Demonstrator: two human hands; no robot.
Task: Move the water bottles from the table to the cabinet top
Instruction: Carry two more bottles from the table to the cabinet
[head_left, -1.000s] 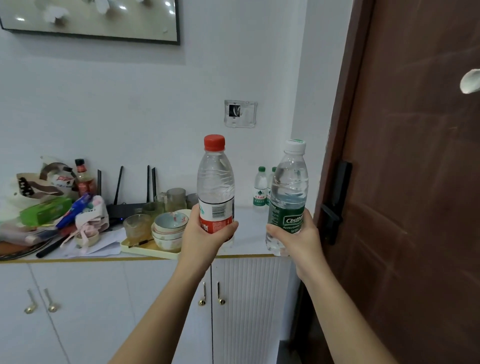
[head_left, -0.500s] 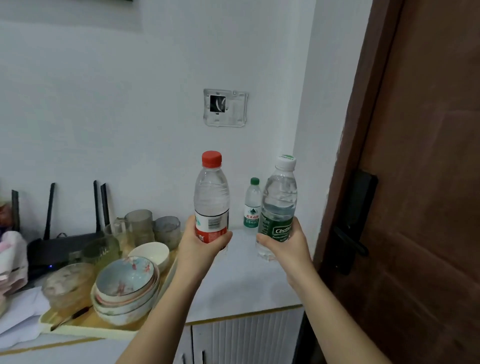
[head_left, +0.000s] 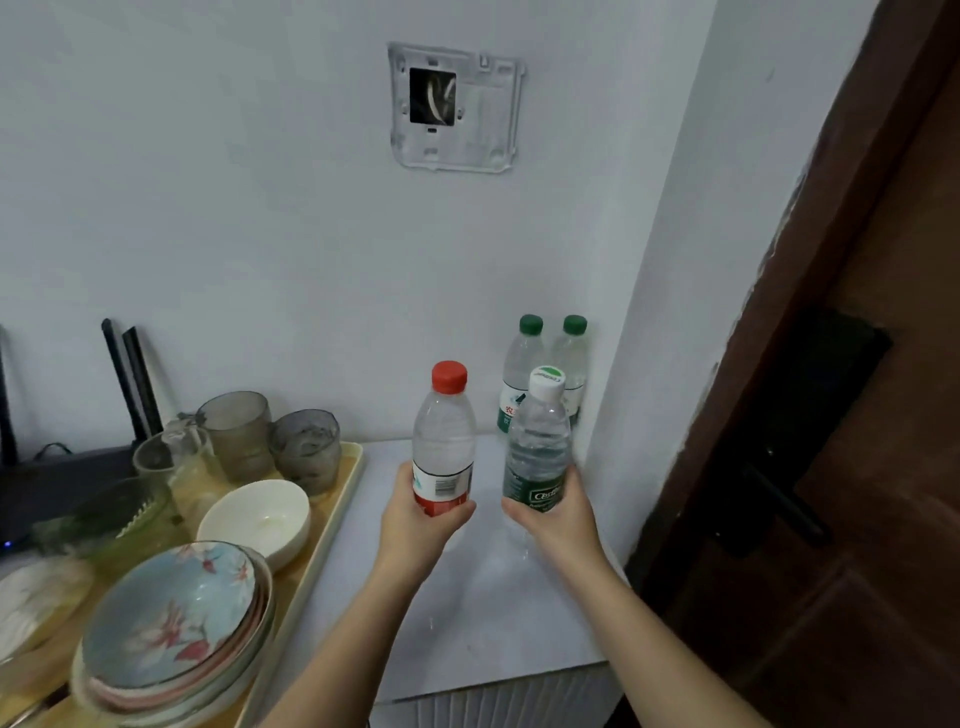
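Observation:
My left hand (head_left: 415, 525) grips a clear water bottle with a red cap (head_left: 444, 441) around its red and white label. My right hand (head_left: 558, 522) grips a clear water bottle with a white cap (head_left: 537, 441) around its dark green label. Both bottles are upright over the white cabinet top (head_left: 498, 623); whether their bases touch it is hidden by my hands. Two smaller green-capped bottles (head_left: 519, 364) stand in the back corner against the wall, just behind the held ones.
A yellow tray (head_left: 332, 514) on the left holds stacked patterned bowls (head_left: 176, 623), a white bowl (head_left: 254, 519) and several glass cups (head_left: 306, 452). A black router (head_left: 52, 483) sits behind it. A dark brown door (head_left: 841, 467) stands close on the right.
I have stepped closer and now look down on the cabinet top. Both hands have lowered the bottles toward its surface, near the back right corner.

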